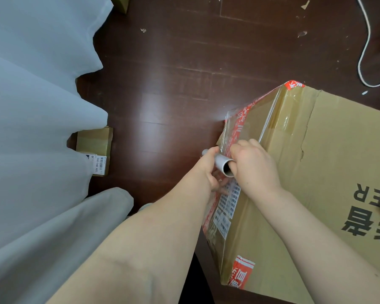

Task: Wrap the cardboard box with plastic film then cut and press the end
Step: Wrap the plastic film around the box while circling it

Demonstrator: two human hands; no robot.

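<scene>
Cardboard box reads "ZER" upside down; left grip and right grip both clasp the film roll.

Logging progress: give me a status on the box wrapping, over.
Gripping film roll: left hand, right hand. Stretched plastic film covers cardboard box corner. Nothing in the way.

A dark, reddish-brown wooden floor, its planks glossy with reflected light, carries a large cardboard box at right, sealed with red printed tape and partly sheathed in clear film. A small carton bearing a barcode label sits at left, half tucked beneath a pale curtain. The corner of another carton shows at the top edge. A white cable loops across the far right corner, and small scraps lie scattered over the boards.
</scene>
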